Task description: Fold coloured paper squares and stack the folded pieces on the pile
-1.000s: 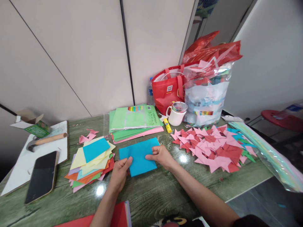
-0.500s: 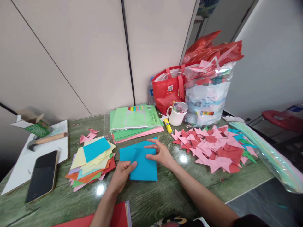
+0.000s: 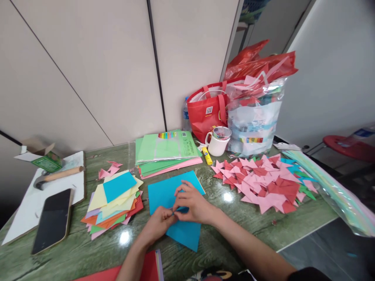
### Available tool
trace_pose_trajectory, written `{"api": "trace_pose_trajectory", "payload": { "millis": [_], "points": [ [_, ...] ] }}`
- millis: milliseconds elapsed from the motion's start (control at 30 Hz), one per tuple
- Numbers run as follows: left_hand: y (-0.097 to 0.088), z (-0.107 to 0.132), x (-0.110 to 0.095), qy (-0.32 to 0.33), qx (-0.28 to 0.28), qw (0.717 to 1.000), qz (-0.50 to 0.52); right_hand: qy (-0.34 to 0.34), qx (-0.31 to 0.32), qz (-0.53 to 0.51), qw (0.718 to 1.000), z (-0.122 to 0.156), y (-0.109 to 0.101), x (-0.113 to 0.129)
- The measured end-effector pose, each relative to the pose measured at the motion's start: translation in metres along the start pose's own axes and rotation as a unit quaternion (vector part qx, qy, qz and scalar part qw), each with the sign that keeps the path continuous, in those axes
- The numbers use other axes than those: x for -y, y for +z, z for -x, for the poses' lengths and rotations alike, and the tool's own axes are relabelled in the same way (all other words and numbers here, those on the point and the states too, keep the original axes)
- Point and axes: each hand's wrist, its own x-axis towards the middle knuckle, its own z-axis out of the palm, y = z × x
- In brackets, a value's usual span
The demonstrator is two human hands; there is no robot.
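Observation:
My left hand pinches the upper left edge of a blue sheet of paper. Close against it, my right hand has thumb and fingertips closed on the same edge. The sheet is tilted, with one corner pointing towards me. Just beyond it, another blue paper lies on the table, partly covered by my hands; a thin pale edge shows at its right side. To the left is a pile of coloured paper pieces topped by a small blue piece.
Folded pink and red paper pieces are heaped at right. Green paper packs, a glue stick, a white mug and bags stand behind. A phone and a hammer lie at left.
The held blue sheet has come towards me and turned, uncovering more of the blue paper beneath. My right hand has moved down and closed on the sheet's edge beside my left fingers.

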Motion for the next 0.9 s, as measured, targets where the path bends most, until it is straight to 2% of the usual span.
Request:
{"api": "trace_pose_trajectory", "payload": {
  "millis": [133,333,467,533,600,700,800,900],
  "points": [
    [-0.001,0.001,-0.001,0.005,0.014,1.0,-0.014,0.012,-0.021,0.021,0.999,-0.002,-0.005,-0.002],
    [-0.003,0.002,-0.002,0.007,0.023,1.0,-0.008,0.044,-0.06,0.022,0.997,-0.002,-0.025,-0.019],
    [-0.003,0.002,-0.003,0.011,0.014,1.0,0.016,0.1,-0.112,-0.037,0.988,-0.002,-0.034,-0.023],
    [-0.002,0.001,-0.003,0.012,0.013,0.999,0.03,0.11,-0.09,-0.091,0.986,-0.002,-0.032,-0.019],
    [-0.001,0.001,-0.002,-0.001,0.019,0.999,0.044,0.105,-0.037,-0.128,0.986,-0.002,-0.027,-0.015],
    [-0.001,0.001,-0.003,-0.017,0.003,0.998,0.065,0.116,0.008,-0.139,0.984,-0.001,-0.018,-0.013],
    [0.0,0.003,-0.006,-0.05,-0.005,0.991,0.125,0.149,-0.021,-0.127,0.98,0.0,-0.016,-0.017],
    [-0.001,0.005,-0.01,-0.088,0.021,0.979,0.185,0.175,-0.055,-0.118,0.976,0.001,-0.019,-0.022]
  ]
}}
